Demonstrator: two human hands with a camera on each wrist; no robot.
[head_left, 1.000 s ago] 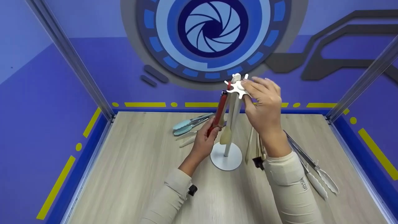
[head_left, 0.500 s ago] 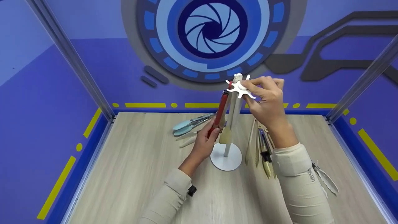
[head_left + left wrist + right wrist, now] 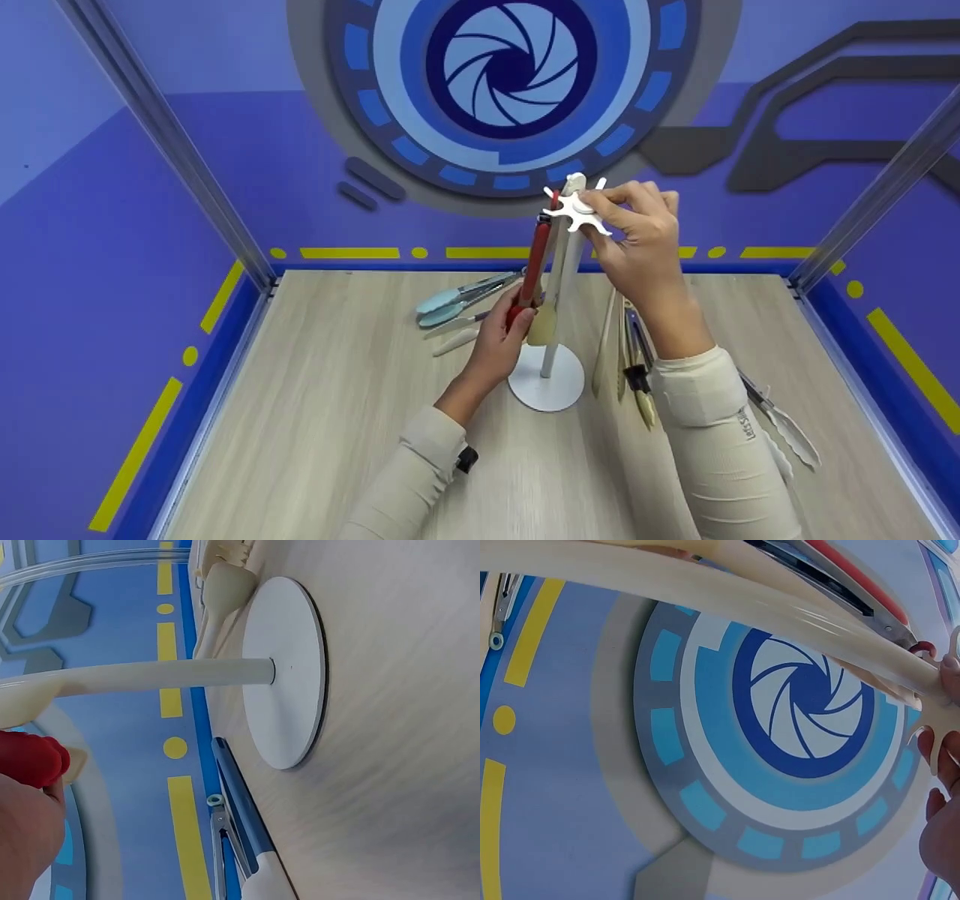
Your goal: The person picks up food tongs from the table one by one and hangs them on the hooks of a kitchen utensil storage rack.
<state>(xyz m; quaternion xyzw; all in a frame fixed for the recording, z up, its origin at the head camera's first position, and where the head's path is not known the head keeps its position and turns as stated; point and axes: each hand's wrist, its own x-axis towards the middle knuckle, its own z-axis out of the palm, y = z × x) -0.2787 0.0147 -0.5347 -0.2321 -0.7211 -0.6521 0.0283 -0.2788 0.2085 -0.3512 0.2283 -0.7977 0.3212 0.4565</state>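
A white utensil stand with a round base and a star-shaped hook top stands on the table. My right hand pinches the hook top between thumb and fingers. Red-handled tongs slant down beside the pole, their red loop up at the hooks. My left hand grips their lower red end. A beige utensil with a broad flat head hangs along the pole. In the right wrist view, the tongs' metal and red arm runs up behind the white pole.
Light-blue tongs and pale tongs lie behind my left hand. Several tongs lie right of the base, partly under my right forearm. Metal tongs with white tips lie farther right. A patterned wall rises behind the table.
My right forearm has swung slightly right while the fingers stay at the hook top, which has turned a little. My left hand has shifted slightly down, still holding the tongs.
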